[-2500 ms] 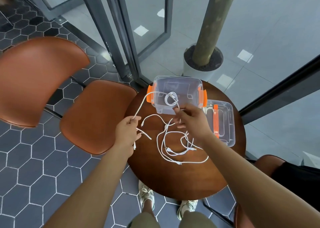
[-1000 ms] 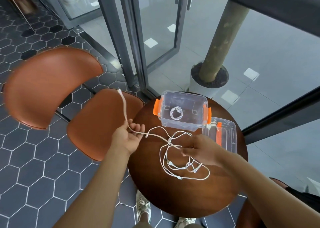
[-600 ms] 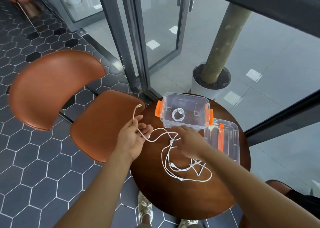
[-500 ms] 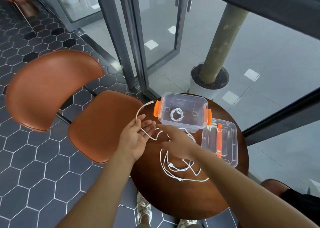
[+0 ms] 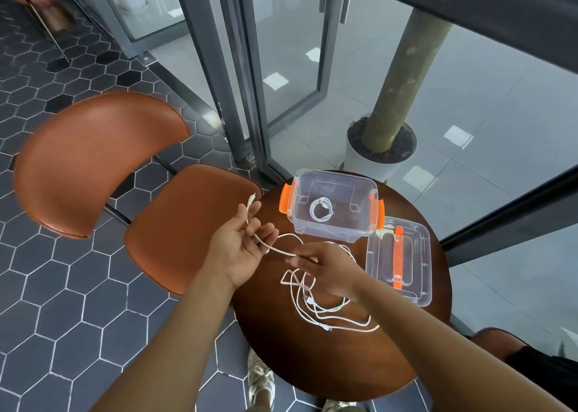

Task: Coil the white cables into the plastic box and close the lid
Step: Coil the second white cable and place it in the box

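White cable [image 5: 275,251]: stretched in the air above the 10 o'clock edge of the table [image 5: 312,368], with 1 plug end sticking out free at the far tip.
Left hand [image 5: 239,249]: palm up, fingers spread and nearly straight. The cable lies across them rather than being gripped.
Right hand [image 5: 328,270]: pinches the same cable between thumb and fingertips, just beside the left hand, at its 4 o'clock.
Loose cables [image 5: 316,313]: a tangled heap near the table's middle, partly under the right hand. Their count cannot be told.
Plastic box [image 5: 341,234]: open, at the table's 12 o'clock, with 1 coiled cable [image 5: 320,209] on its floor.
Lid [image 5: 417,255]: lying flat at 2 o'clock, right against the box's corner.
Handling: probably light, limp and a little springy, so loops will want to open.
Grip: best taken near the plug, wound round the left fingers, then pinched across all loops.
Snag risk: the tail seems to run into the heap and may drag the others.
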Available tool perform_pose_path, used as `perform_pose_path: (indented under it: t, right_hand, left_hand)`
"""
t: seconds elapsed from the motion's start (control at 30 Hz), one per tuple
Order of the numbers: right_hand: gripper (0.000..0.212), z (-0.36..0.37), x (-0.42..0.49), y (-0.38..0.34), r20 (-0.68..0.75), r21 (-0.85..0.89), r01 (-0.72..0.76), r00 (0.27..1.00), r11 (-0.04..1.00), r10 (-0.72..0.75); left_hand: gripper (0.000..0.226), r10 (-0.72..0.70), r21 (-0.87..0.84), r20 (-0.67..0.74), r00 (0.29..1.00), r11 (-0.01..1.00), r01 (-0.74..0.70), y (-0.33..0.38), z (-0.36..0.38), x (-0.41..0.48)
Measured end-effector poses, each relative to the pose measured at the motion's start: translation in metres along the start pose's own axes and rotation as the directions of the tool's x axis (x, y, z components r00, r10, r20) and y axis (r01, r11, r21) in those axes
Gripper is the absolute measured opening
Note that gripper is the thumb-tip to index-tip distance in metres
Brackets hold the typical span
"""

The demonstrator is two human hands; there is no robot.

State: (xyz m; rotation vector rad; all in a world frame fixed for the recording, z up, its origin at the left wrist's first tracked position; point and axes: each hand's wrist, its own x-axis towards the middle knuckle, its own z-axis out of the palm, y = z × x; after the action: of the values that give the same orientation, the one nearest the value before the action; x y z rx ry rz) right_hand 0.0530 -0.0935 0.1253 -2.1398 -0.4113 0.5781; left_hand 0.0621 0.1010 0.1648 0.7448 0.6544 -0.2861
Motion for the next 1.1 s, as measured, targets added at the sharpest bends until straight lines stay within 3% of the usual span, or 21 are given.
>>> perform_pose_path:
  t: [0.2,0.37,0.5,0.6,0.67,0.73,0.8,0.87,1.0,1.1]
  right_hand:
    - [0.033,-0.01,0.0,0.005,0.071,0.12,-0.113,0.992,0.986,0.105]
    - [0.024,-0.029,0.001,0.005,0.202,0.066,-0.122,0.974,0.99,0.106]
    - [0.028,-0.046,-0.004,0.019,0.277,-0.067,-0.165,0.944,0.984,0.177]
    - [0.03,-0.054,0.005,0.023,0.18,-0.269,-0.139,0.965,0.953,0.191]
    - [0.03,-0.055,0.014,0.009,0.042,-0.326,-0.157,0.983,0.932,0.181]
    - [0.034,-0.054,0.025,-0.01,-0.054,-0.218,-0.218,0.976,0.951,0.212]
    - [0.032,-0.054,0.032,-0.028,-0.075,-0.045,-0.261,0.964,0.964,0.257]
    - [0.031,-0.057,0.033,-0.043,-0.082,0.018,-0.229,0.97,0.973,0.229]
    - [0.023,-0.053,0.029,-0.057,-0.124,0.06,-0.178,0.975,0.982,0.184]
    - [0.016,-0.035,0.023,-0.062,-0.17,-0.026,-0.135,0.977,0.99,0.129]
  left_hand:
    - [0.026,-0.045,0.14,0.036,0.998,0.989,0.039,0.007,0.007,-0.002]
    - [0.028,-0.152,0.209,0.141,0.978,0.971,0.121,0.014,0.006,-0.007]
    - [0.029,-0.116,0.323,0.179,0.977,0.945,0.053,0.018,0.002,-0.011]
    - [0.034,-0.154,0.407,0.207,0.966,0.911,0.058,0.013,0.006,-0.016]
    - [0.037,-0.211,0.415,0.261,0.942,0.906,0.088,0.008,0.01,-0.02]
    - [0.037,-0.242,0.443,0.279,0.929,0.891,0.099,0.003,0.013,-0.021]
    - [0.036,-0.23,0.491,0.266,0.936,0.868,0.074,-0.001,0.013,-0.019]
    - [0.034,-0.199,0.507,0.252,0.947,0.86,0.046,-0.005,0.011,-0.016]
    - [0.031,-0.074,0.501,0.186,0.98,0.865,-0.03,-0.012,0.009,-0.011]
    - [0.033,0.035,0.47,0.116,0.993,0.879,-0.086,-0.02,0.015,-0.01]
